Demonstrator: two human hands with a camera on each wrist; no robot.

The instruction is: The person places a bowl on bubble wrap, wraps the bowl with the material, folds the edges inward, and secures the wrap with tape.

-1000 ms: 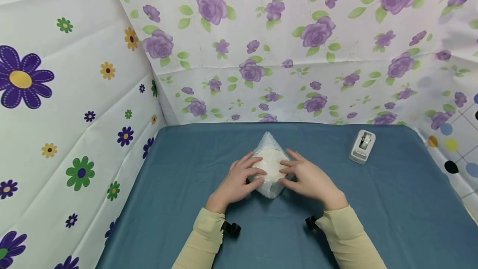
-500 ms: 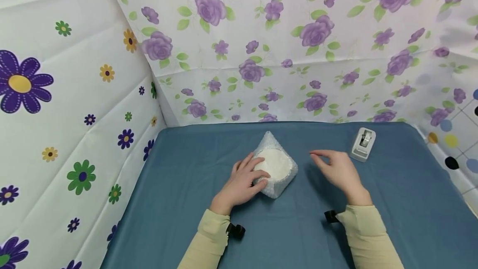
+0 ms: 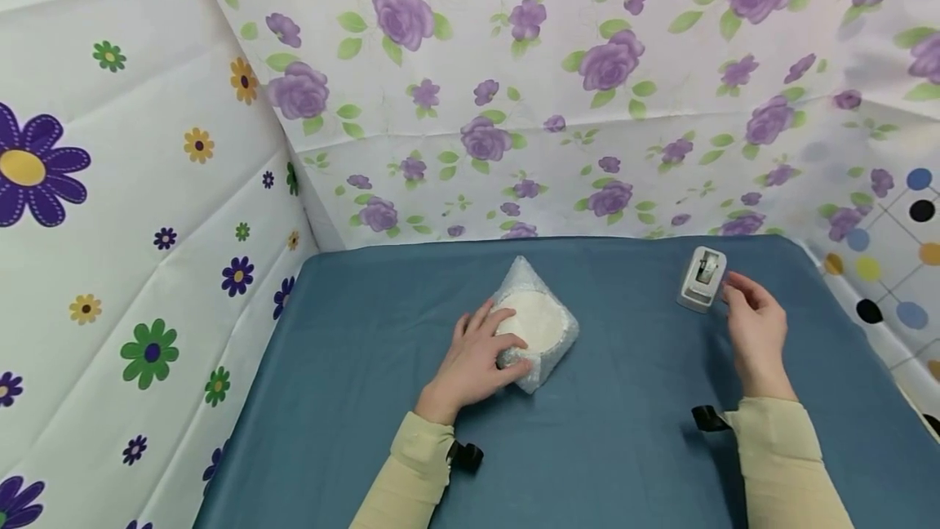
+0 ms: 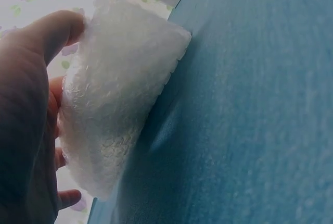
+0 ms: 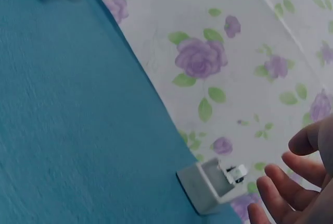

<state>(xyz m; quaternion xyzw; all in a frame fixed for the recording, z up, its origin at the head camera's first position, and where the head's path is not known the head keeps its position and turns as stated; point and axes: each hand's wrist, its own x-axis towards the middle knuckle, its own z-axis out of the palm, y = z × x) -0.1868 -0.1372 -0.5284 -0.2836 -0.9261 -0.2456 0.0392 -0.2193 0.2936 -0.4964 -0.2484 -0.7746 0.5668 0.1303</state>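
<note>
A bubble-wrapped bundle (image 3: 547, 337) with a round white top lies on the table. My left hand (image 3: 470, 357) rests on its left side, fingers spread over the white top and thumb at the near edge. In the left wrist view, the thumb and fingertips touch the bubble wrap (image 4: 125, 62). A small white tape dispenser (image 3: 701, 280) stands at the back right. Just right of it is my right hand (image 3: 756, 333), fingertips close to its side. The right wrist view shows loosely bent fingers holding nothing, apart from the dispenser (image 5: 203, 187); part of this hand is outside that frame.
A blue cloth (image 3: 609, 447) covers the table. Behind it hangs a white curtain (image 3: 441, 39) with purple roses, and another flowered sheet (image 3: 147, 268) borders the left. A dotted sheet (image 3: 896, 268) lies along the right edge.
My right hand has left the bundle and moved right, across to the tape dispenser. The left hand has stayed on the bundle.
</note>
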